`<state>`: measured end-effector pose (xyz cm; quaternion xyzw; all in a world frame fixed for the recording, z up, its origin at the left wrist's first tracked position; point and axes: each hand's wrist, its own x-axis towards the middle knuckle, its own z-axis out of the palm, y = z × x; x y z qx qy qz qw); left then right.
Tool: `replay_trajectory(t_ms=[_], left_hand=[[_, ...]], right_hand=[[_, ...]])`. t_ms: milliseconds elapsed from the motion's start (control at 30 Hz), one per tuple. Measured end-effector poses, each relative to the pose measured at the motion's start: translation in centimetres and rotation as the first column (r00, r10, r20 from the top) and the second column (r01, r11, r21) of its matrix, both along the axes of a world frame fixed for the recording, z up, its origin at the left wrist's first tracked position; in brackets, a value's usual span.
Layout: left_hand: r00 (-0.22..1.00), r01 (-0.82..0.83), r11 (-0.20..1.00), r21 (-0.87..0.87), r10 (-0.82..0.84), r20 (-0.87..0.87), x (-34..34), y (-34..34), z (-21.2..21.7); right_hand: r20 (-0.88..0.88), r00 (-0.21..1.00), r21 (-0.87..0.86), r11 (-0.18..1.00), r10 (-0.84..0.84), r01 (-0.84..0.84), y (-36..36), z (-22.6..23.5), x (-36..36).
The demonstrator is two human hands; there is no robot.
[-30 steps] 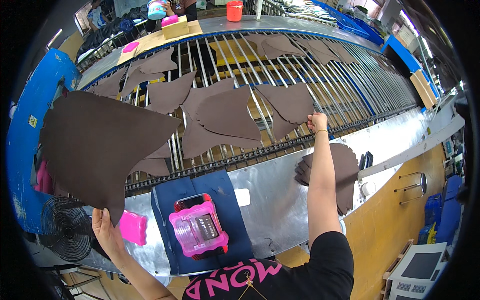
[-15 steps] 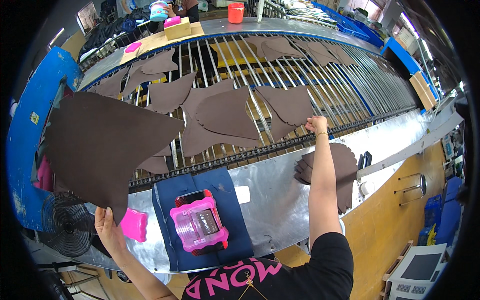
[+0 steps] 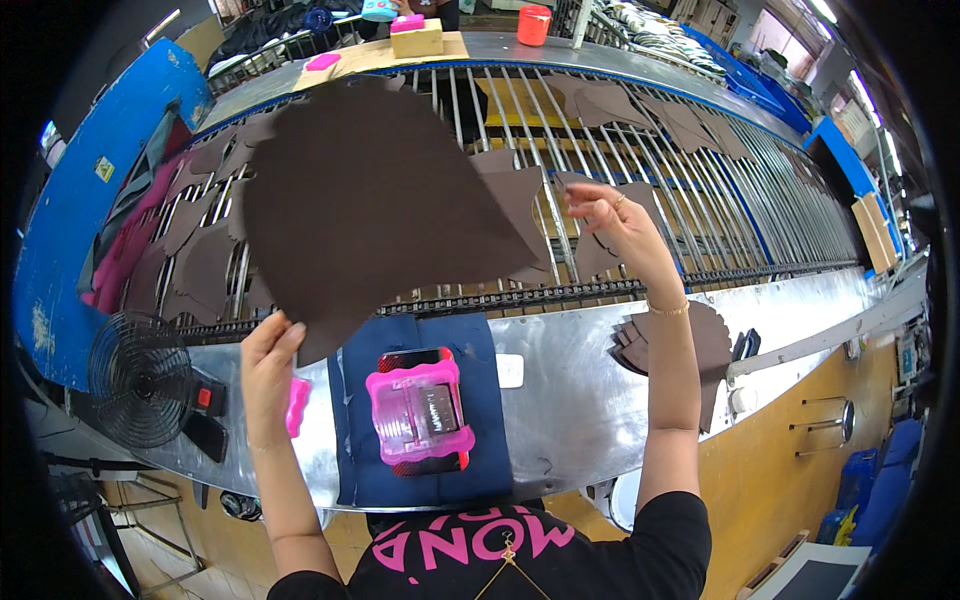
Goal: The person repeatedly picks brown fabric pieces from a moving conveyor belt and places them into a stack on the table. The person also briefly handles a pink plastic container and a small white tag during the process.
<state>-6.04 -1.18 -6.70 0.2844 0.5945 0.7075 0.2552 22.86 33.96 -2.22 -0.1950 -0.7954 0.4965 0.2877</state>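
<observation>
Beyond left grip (image 3: 267, 365), brown panel (image 3: 365, 200), edge pinched

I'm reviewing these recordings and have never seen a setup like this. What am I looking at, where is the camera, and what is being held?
There is no robot here, just a person using two bare hands. The view comes from a wide fisheye camera on the person's head, looking down, so straight edges look bent.

The left hand holds a large dark brown sheet by its lower edge. The right hand is raised over the metal bars and seems to hold nothing. Other brown pieces lie across those bars.

Nearer the person, a metal table carries a blue cloth with a pink container on it, and a brown stack to the right.
</observation>
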Motion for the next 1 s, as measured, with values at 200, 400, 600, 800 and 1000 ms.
replay_trajectory(t_ms=[200,400,600,800,1000], left_hand=[[0.86,0.088,0.951,-0.297,-0.223,-0.458,0.2,5.3,7.1],[0.47,0.092,0.973,-0.21,-0.228,-0.853,-0.4,11.1,14.0],[-0.085,0.107,0.99,-0.088,-0.08,-0.993,-0.3,15.7,16.7],[-0.426,-0.132,0.99,0.045,-0.016,-0.904,2.3,20.6,15.8],[-0.079,-0.11,0.984,0.141,0.133,-0.988,0.2,15.4,13.7]], right_hand=[[-0.22,0.964,0.848,0.46,-0.149,0.264,-6.9,10.8,-2.2],[-0.125,0.921,0.933,0.271,-0.37,0.235,-7.8,14.7,-0.7],[0.276,0.918,0.58,0.811,-0.283,0.076,-6.6,11.8,1.3],[0.131,0.942,-0.133,0.936,-0.31,0.327,-2.8,0.9,-1.0],[-0.134,0.885,-0.585,0.757,-0.445,0.292,3.9,-8.2,-3.8]])
